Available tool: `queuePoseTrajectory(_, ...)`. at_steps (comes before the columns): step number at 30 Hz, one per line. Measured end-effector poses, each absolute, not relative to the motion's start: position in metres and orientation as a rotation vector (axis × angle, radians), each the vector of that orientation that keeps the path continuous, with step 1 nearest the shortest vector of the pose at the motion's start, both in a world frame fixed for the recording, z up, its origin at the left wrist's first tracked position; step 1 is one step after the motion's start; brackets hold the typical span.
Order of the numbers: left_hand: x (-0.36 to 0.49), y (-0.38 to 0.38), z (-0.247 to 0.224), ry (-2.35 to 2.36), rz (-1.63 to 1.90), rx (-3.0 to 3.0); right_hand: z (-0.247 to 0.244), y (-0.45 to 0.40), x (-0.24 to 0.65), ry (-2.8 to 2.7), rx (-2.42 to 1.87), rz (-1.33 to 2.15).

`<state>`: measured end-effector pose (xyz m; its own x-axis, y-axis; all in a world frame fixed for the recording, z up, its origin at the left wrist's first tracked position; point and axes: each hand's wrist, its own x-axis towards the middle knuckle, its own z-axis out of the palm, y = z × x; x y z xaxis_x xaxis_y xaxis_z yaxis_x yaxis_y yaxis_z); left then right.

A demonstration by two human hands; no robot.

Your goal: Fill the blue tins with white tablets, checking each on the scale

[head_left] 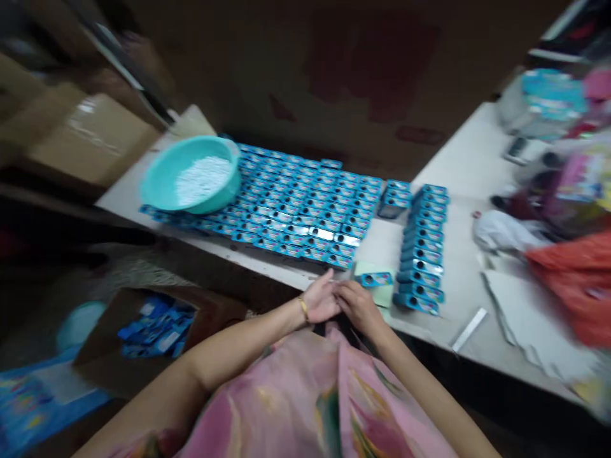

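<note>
My left hand (321, 300), with a gold bracelet at the wrist, is at the table's front edge with its palm turned up and its thumb stretched out. Touching it, my right hand (360, 308) has its fingers bent and pressed together over the left palm. Whatever is between those fingers is too small and blurred to make out. Just beyond the right hand, a single small blue box (375, 279) lies on a pale green sheet (383, 296). Rows of blue boxes (305, 210) stand close together beyond my hands, and another column of blue boxes (422, 254) is to the right.
A turquoise basin (157, 184) holding many small white pieces rests at the left on the boxes. At the lower left, an open carton (102, 343) holds blue packaging. A ruler-like white strip (469, 330), torn cardboard (529, 318) and a red bag (577, 280) are at the right.
</note>
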<state>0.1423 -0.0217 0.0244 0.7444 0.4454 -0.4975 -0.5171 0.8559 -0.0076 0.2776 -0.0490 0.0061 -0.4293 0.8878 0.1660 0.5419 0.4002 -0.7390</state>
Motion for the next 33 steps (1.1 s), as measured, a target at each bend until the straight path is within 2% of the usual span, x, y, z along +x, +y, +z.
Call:
queuePoseTrajectory(6, 0.124, -0.020, 0.012, 0.639, 0.444, -0.094, 0.002, -0.055, 0.310, -1.665, -1.422, 0.903)
queuePoseTrajectory(10, 0.099, -0.018, 0.001, 0.782, 0.502, -0.048, 0.002, -0.046, 0.362, -1.237, -1.604, 0.840)
queuePoseTrajectory(14, 0.082, -0.016, -0.005, 0.817, 0.559, -0.020, -0.002, -0.036, 0.389, -1.007, -1.608, 0.896)
queuePoseTrajectory(18, 0.083, -0.017, -0.008, 0.827, 0.562, -0.020, -0.009, -0.035, 0.382, -1.147, -1.669, 0.929)
queuePoseTrajectory(26, 0.089, -0.018, -0.009, 0.846, 0.565, -0.023, -0.003, -0.023, 0.351, -1.754, -1.808, 0.649)
queuePoseTrajectory(33, 0.086, -0.020, -0.012, 0.854, 0.581, -0.014, -0.006, -0.020, 0.345, -1.842, -1.828, 0.655)
